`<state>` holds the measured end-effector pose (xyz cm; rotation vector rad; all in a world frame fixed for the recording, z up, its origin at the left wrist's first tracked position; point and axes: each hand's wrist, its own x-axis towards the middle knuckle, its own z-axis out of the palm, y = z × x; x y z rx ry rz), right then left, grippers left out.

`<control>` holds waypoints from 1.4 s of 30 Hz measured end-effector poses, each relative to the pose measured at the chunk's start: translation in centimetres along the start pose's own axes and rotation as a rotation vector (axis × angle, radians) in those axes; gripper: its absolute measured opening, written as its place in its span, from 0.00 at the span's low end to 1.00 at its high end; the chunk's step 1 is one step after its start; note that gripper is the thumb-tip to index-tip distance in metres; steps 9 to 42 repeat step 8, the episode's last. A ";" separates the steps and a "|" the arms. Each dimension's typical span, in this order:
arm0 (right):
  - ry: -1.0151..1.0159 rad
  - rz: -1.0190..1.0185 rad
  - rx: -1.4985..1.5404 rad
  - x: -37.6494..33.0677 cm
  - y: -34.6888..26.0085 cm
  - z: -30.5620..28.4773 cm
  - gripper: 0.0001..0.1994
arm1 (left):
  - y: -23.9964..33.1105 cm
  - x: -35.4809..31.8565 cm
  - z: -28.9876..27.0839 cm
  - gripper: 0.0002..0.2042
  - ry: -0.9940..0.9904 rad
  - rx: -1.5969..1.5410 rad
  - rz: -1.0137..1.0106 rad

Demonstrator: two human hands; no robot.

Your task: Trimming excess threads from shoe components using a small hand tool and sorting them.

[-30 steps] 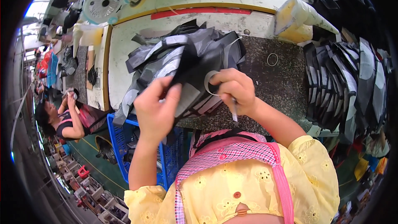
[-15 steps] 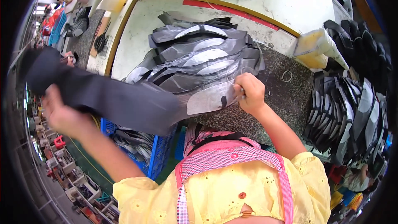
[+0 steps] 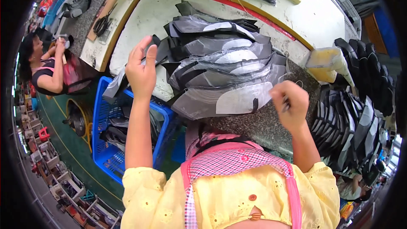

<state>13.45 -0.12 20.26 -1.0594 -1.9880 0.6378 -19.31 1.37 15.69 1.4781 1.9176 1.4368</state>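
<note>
My left hand (image 3: 142,68) is raised at the left end of the pile, fingers stretched and thumb apart, holding nothing that I can see. Just behind it a grey flat piece (image 3: 115,88) hangs over the rim of the blue basket. A heap of dark grey cut pieces (image 3: 199,101) lies before me in overlapping rows, several with pale rounded patches. At the right end of the nearest piece, my right hand (image 3: 292,106) is curled closed. A small dark, metallic-looking thing (image 3: 286,103) shows between its fingers; its kind is unclear.
Below left stands a blue plastic basket (image 3: 99,133) with dark pieces inside. More grey and black pieces (image 3: 352,123) are stacked at the right. A yellowish container (image 3: 324,65) sits at the table's right. Another person (image 3: 51,65) is at the far left.
The long dark piece beside my left hand has swung away from in front of the pile. My left hand has risen and moved right. My right hand has shifted right, off the pile's edge.
</note>
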 end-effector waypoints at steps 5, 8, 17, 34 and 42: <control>-0.180 -0.108 0.018 2.3 -3.5 0.1 0.06 | 11.8 -5.0 2.9 0.13 -0.709 -0.219 0.443; -0.279 0.020 0.106 1.8 -2.9 -0.8 0.07 | 11.2 -5.4 1.7 0.06 -0.876 -0.218 0.339; -0.279 0.020 0.106 1.8 -2.9 -0.8 0.07 | 11.2 -5.4 1.7 0.06 -0.876 -0.218 0.339; -0.279 0.020 0.106 1.8 -2.9 -0.8 0.07 | 11.2 -5.4 1.7 0.06 -0.876 -0.218 0.339; -0.279 0.020 0.106 1.8 -2.9 -0.8 0.07 | 11.2 -5.4 1.7 0.06 -0.876 -0.218 0.339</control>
